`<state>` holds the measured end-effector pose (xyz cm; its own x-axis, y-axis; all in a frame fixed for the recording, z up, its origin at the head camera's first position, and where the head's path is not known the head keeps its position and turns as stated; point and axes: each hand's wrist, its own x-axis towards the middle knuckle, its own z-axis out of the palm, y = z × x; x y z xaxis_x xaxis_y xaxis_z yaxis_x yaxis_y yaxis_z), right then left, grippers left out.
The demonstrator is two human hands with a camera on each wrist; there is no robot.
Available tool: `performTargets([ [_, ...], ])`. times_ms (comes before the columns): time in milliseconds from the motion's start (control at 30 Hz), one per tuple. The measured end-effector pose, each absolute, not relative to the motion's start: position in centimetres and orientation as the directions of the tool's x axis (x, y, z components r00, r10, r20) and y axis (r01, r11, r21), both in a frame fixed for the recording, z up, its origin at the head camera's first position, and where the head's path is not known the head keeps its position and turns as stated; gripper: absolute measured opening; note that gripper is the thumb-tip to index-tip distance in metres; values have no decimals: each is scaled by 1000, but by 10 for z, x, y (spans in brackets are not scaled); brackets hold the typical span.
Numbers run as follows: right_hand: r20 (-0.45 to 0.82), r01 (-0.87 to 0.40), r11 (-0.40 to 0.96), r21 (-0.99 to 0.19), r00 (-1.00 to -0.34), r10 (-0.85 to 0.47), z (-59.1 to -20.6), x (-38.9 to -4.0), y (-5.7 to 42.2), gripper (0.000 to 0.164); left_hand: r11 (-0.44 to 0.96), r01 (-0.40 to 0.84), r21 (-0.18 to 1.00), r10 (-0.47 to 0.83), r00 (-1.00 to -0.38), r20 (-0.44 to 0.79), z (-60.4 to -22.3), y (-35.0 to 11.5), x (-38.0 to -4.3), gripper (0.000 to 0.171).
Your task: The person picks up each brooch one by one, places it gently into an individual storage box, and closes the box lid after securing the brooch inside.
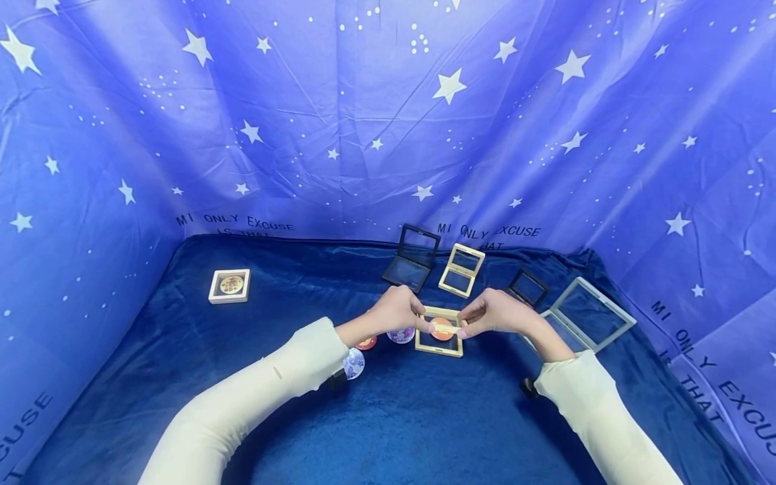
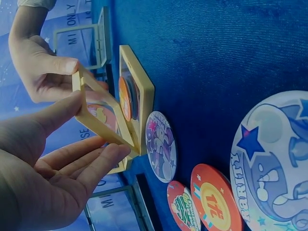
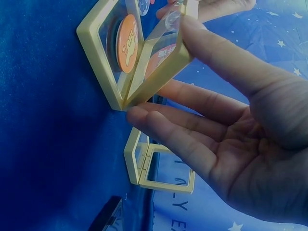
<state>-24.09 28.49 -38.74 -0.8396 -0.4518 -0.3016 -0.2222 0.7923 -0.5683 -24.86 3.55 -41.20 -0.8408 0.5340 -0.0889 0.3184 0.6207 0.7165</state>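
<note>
A cream display case (image 1: 438, 351) stands half open like a book on the blue cloth. Its clear lid (image 2: 103, 127) tilts up between both hands. Inside, on the lower film, lies a round orange badge (image 3: 127, 43) with a yellow figure. My left hand (image 1: 397, 310) holds the lid's left side, thumb on the raised edge and fingertips low near the hinge. On the opposite side my right hand (image 1: 494, 311) grips the lid, thumb at its upper corner, fingers behind it. Beside the case lie a purple badge (image 2: 161, 147), a red badge (image 2: 216, 197) and a large blue-white badge (image 2: 274, 163).
Behind the hands stand an open black case (image 1: 407, 273) and a smaller open cream case (image 1: 459, 281). At right are a small black case (image 1: 527, 288) and a large pale case (image 1: 627, 322). A white-framed case (image 1: 229, 287) with a gold disc lies far left.
</note>
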Motion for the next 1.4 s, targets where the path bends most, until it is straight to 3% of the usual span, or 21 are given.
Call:
performTargets([
  [300,-282,-252,816,-521,-851,-443,-390,-239,278,45,655,311,689,512,-853,-101,-413,39,-248,38],
  [633,-201,-311,819,-481,-871,-449,-393,-233,269,25,655,349,670,500,-865,-38,-419,40,-245,30],
  [1400,-134,-339,844,-416,-895,-426,-399,-225,261,21,695,406,594,486,-873,28,-426,43,-241,34],
])
